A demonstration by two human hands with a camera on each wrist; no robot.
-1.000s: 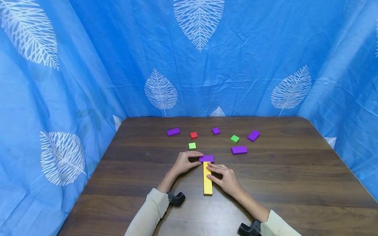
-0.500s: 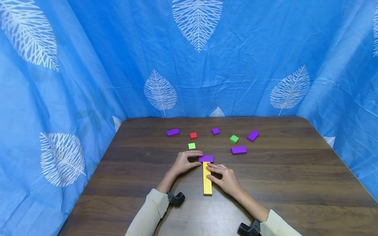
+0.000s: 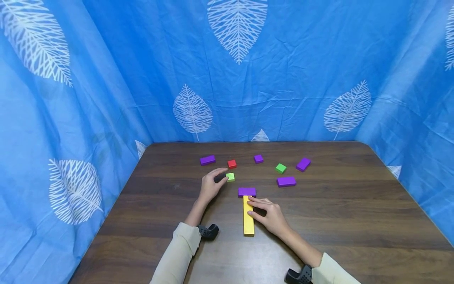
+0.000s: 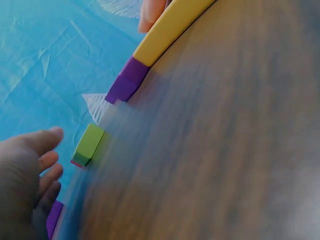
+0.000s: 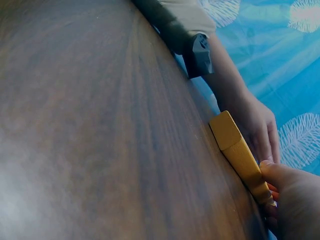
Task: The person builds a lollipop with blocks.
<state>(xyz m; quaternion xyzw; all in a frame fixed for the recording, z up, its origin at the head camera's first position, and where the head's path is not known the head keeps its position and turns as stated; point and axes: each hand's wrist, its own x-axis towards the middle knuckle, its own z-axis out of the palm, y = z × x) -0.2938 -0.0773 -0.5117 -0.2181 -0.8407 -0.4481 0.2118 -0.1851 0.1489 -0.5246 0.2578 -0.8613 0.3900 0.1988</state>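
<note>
In the head view my left hand (image 3: 211, 186) has its thumb and fingers bent around the left side of a light green block (image 3: 230, 177). The left wrist view shows a gap between that hand (image 4: 30, 175) and the green block (image 4: 89, 144). My right hand (image 3: 270, 216) rests its thumb and fingertips on a long yellow block (image 3: 248, 225), which lies flat and points away from me. A purple block (image 3: 246, 191) lies crosswise at its far end, forming a T. In the right wrist view the thumb (image 5: 275, 172) touches the yellow block (image 5: 243, 157).
Behind the T lie a red block (image 3: 232, 164), a darker green block (image 3: 281, 168), a small purple block (image 3: 258, 159) and longer purple blocks at left (image 3: 207, 160) and right (image 3: 286, 181). A blue leaf-patterned curtain (image 3: 283, 71) hangs beyond the wooden table (image 3: 340, 205).
My left hand has let go of the crosswise purple block and moved away from me and leftward to the light green block. The right hand stays on the yellow block.
</note>
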